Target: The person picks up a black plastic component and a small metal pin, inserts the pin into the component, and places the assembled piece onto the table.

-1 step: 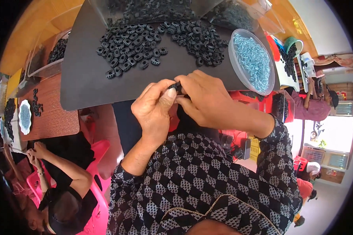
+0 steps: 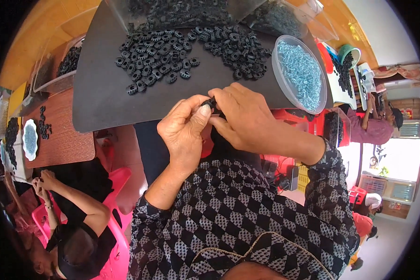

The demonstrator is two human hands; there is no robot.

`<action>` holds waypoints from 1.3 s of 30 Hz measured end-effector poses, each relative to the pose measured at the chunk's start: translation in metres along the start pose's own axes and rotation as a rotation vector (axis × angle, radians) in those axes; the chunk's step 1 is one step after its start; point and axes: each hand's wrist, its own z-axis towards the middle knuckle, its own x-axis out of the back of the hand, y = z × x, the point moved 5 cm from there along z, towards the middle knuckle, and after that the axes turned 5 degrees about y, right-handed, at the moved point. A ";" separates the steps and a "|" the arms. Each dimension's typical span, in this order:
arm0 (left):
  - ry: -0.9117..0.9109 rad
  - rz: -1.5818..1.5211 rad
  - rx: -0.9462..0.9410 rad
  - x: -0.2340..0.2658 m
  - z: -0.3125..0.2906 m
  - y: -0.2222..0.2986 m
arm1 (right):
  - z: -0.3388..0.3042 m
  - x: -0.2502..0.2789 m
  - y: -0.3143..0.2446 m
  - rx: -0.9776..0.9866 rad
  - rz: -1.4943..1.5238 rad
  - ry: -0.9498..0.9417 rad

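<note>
At the table's near edge my hands meet over a small black plastic part [image 2: 212,103]. My left hand [image 2: 178,129] pinches it between thumb and forefinger. My right hand [image 2: 244,114] closes on its other side, and those fingers hide much of the part. Beyond my hands lies a pile of small black oval pieces with toothed edges [image 2: 156,55]. To its right is a second heap of black plastic pieces [image 2: 240,51]. A round clear tub [image 2: 276,70] of tiny glossy light-blue pieces [image 2: 301,74] stands near my right hand.
Clear bins with more black pieces [image 2: 172,14] line the far side of the dark table [image 2: 102,105]. At left, a co-worker [image 2: 79,247] sits by a reddish-brown table [image 2: 65,121] with a white dish [image 2: 30,140]. Red containers [image 2: 319,122] stand below right; other people are farther right.
</note>
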 end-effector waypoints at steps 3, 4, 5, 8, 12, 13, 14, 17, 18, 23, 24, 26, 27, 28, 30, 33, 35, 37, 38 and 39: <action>0.034 -0.250 0.288 -0.008 -0.001 -0.004 | 0.001 0.002 0.001 0.037 -0.118 0.112; 0.018 -0.264 0.298 -0.010 0.000 -0.002 | 0.001 0.003 0.001 0.022 -0.148 0.104; 0.002 -0.278 0.308 -0.012 0.001 -0.001 | 0.000 0.004 0.002 0.024 -0.147 0.107; -0.074 -0.343 0.442 -0.015 0.002 -0.003 | -0.003 0.006 0.010 0.021 -0.083 0.105; -0.166 -0.252 0.474 -0.014 0.005 0.002 | -0.004 0.008 0.014 0.051 -0.062 0.124; -0.172 -0.213 0.445 -0.014 0.006 0.004 | -0.003 0.009 0.014 0.056 -0.068 0.118; -0.179 -0.174 0.417 -0.014 0.006 0.006 | -0.004 0.010 0.014 0.052 -0.069 0.120; -0.184 -0.176 0.406 -0.011 0.005 0.000 | -0.005 0.010 0.012 0.090 -0.053 0.122; -0.186 -0.175 0.407 -0.012 0.004 -0.001 | -0.005 0.009 0.011 0.103 -0.065 0.124; -0.155 -0.212 0.462 -0.012 -0.001 -0.003 | -0.010 0.004 0.009 0.168 -0.109 0.131; -0.157 -0.213 0.464 -0.013 -0.002 -0.004 | -0.010 0.003 0.009 0.178 -0.108 0.153; -0.135 -0.249 0.503 -0.015 -0.002 -0.007 | -0.011 0.002 0.012 0.187 -0.108 0.176; -0.135 -0.247 0.503 -0.015 -0.001 -0.007 | -0.011 0.002 0.014 0.176 -0.088 0.183; -0.125 -0.268 0.487 -0.016 0.000 -0.007 | -0.010 0.002 0.016 0.164 -0.069 0.191; -0.118 -0.286 0.471 -0.016 0.001 -0.005 | -0.009 0.005 0.015 0.168 -0.062 0.199; -0.131 -0.306 0.452 -0.018 0.002 0.000 | -0.010 0.010 0.016 0.173 -0.062 0.197; -0.193 -0.190 0.527 -0.017 -0.001 0.003 | -0.012 0.015 0.015 0.179 -0.076 0.194; -0.226 -0.083 0.401 -0.021 0.000 0.002 | -0.016 0.018 0.024 0.101 -0.016 0.169; -0.235 -0.057 0.322 -0.025 0.004 0.003 | -0.017 0.021 0.031 0.050 -0.024 0.151; -0.249 -0.039 0.336 -0.025 0.006 0.005 | -0.018 0.028 0.037 0.023 -0.031 0.143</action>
